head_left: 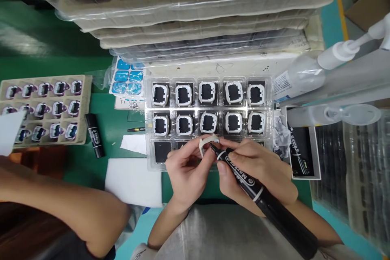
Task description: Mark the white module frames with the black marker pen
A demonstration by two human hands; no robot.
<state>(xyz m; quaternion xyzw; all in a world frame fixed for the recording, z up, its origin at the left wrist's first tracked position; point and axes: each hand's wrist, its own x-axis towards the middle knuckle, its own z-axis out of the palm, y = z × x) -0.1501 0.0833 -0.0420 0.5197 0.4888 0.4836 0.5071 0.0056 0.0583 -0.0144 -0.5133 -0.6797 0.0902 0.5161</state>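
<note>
Pinched between the thumb and fingers of my left hand [189, 166] is a white watch-case frame [209, 139], tilted up on edge. My right hand [257, 166] grips a black marker [243, 180], its tip touching or very close to the frame's near side; fingers partly hide the contact. Beneath and beyond both hands lies a clear plastic tray [149, 107] with two rows of similar white frames [183, 95] on black pads. In its nearest row a bare black pad [162, 152] shows at the left; my hands cover most of that row.
Stacked trays [195, 20] rise behind. A pump bottle [301, 75] and a box holding markers [304, 146] stand right. To the left are blue stickers [123, 76], another marker [94, 135], a white pad [134, 180], a beige tray [45, 144] of parts and a co-worker's arm [67, 203].
</note>
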